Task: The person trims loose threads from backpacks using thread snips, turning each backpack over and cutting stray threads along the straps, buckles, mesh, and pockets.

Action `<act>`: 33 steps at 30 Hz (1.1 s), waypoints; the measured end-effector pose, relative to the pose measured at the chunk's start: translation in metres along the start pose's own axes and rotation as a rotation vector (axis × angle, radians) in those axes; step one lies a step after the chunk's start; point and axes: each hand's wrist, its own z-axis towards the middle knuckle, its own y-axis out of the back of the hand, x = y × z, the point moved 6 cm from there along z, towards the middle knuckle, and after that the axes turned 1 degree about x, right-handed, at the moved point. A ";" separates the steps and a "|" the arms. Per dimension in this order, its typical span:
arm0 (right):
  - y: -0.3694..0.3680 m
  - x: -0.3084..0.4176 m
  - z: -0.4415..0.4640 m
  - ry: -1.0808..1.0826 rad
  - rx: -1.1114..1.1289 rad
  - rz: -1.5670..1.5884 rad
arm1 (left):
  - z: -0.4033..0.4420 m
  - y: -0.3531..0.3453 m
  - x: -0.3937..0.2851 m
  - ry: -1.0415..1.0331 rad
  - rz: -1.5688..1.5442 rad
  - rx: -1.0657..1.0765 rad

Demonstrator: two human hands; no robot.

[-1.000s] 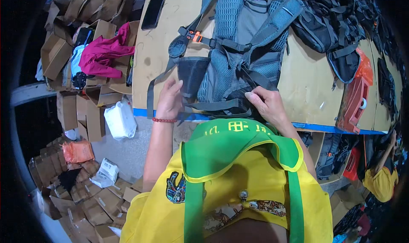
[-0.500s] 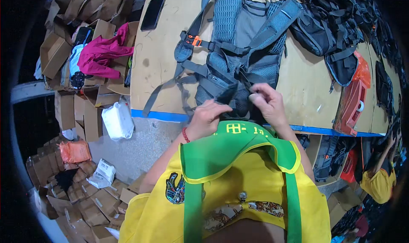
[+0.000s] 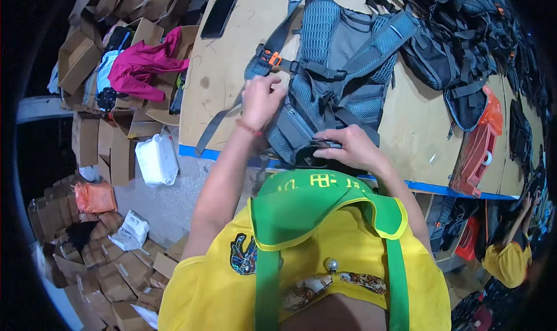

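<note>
A grey-blue backpack (image 3: 354, 46) lies with its mesh back panel and straps upward on the table. My right hand (image 3: 354, 151) is closed on the end of its zipped hip belt (image 3: 299, 121), a dark edge pinched between thumb and fingers. Over at the left side of the pack, my left hand (image 3: 261, 99) has its fingers curled at the lower end of a shoulder strap (image 3: 255, 67). What those fingers hold is hidden. An orange buckle (image 3: 271, 57) sits on the strap just above them. Loose webbing (image 3: 216, 128) trails left of my wrist.
A phone (image 3: 219, 16) lies at the table's (image 3: 203, 99) upper left. More backpacks (image 3: 429, 52) pile up at right, beside a red tape dispenser (image 3: 477, 157). Cardboard boxes (image 3: 78, 58) crowd the left floor. A person in yellow (image 3: 507, 261) is at far right.
My left hand has moved up and left, from the pack's bottom to the shoulder strap's lower end. My right hand has shifted down and left onto the hip belt end.
</note>
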 end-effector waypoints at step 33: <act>0.041 0.000 0.129 0.173 -0.166 -0.766 | 0.015 -0.041 0.007 0.127 -0.064 0.038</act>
